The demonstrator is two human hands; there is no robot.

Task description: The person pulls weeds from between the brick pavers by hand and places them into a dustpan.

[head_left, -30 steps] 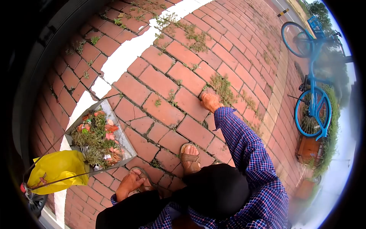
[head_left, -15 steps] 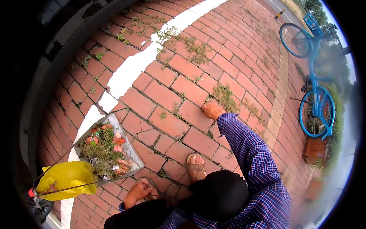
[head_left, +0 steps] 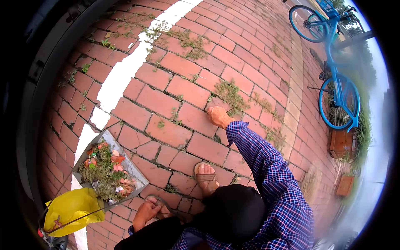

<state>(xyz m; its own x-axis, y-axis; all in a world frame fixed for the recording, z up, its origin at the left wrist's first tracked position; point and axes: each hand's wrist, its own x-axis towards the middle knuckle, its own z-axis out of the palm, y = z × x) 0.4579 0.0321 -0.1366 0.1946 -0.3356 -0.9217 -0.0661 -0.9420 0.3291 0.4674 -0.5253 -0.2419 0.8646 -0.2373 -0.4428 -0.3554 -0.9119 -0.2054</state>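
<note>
My right hand (head_left: 219,116) reaches down to the red brick paving, its fingers bent and closed at the near edge of a weed patch (head_left: 230,96). What its fingertips grip, if anything, is hidden. Low in the view, my left hand (head_left: 146,211) is closed beside my left sandal, and I cannot make out anything in it. Left of my feet, a metal dustpan (head_left: 134,173) holds pulled weeds (head_left: 104,175), orange leaves and bits of litter. A yellow bag (head_left: 75,210) hangs by the dustpan's near side.
A blue bicycle (head_left: 336,91) stands at the right, near brown planters (head_left: 342,143). A white painted line (head_left: 121,79) crosses the bricks. A dark vehicle edge (head_left: 35,96) curves along the left. More weeds (head_left: 193,45) grow between bricks farther ahead.
The camera view has shifted, moving the bicycle and paving in the frame. My right hand stays closed beside the same weed patch, and my left hand remains by my foot.
</note>
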